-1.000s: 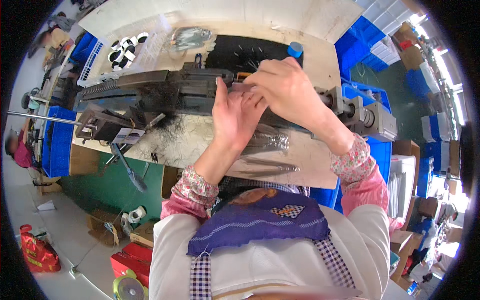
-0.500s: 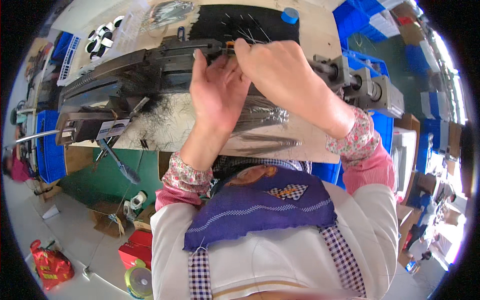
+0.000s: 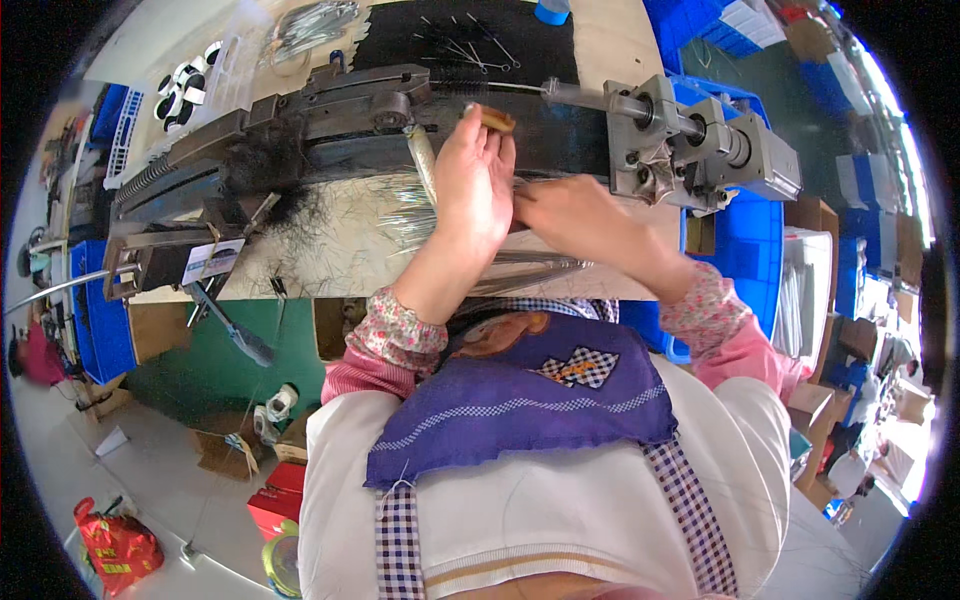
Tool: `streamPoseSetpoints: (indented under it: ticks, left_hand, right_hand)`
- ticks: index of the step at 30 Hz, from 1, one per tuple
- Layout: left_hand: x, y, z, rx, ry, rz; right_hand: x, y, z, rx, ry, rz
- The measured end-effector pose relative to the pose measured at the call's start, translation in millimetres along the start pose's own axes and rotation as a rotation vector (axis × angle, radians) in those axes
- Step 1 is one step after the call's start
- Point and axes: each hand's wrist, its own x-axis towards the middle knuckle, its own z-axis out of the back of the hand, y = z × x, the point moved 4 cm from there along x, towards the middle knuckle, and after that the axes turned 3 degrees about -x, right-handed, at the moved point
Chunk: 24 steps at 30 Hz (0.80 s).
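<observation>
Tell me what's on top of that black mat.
Thin metal rods, some with looped ends, lie on the black mat. A blue object is at its far right, cut off by the picture's edge. Anything beneath the mat is covered.

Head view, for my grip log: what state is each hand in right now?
Left hand: brownish piece at its fingertips; open or gripping cannot be told.
Right hand: fingers curled; what it holds, if anything, cannot be told.
</observation>
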Motion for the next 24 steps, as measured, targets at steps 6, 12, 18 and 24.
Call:
streamPoseSetpoints:
  ticks: [6, 12, 18, 24]
  left_hand:
    - [-91.3, -48.2, -15.5, 0.031, 0.415, 0.164]
    - [-145.7, -184.4, 111.0, 2.545, -0.942, -1.203]
    - [-231.9, -323.2, 243.8, 1.955, -1.164, -0.662]
    - [-172.1, -230.3, 181.6, 1.897, -1.194, -0.684]
  right_hand:
    - [27.2, 5.2, -18.1, -0.049, -0.038, 0.161]
    - [30.8, -7.6, -27.4, 0.104, -0.093, 0.152]
    - [9.3, -13.9, 7.6, 0.396, -0.167, 0.030]
    - [-23.7, -23.4, 19.2, 0.666, -0.351, -0.320]
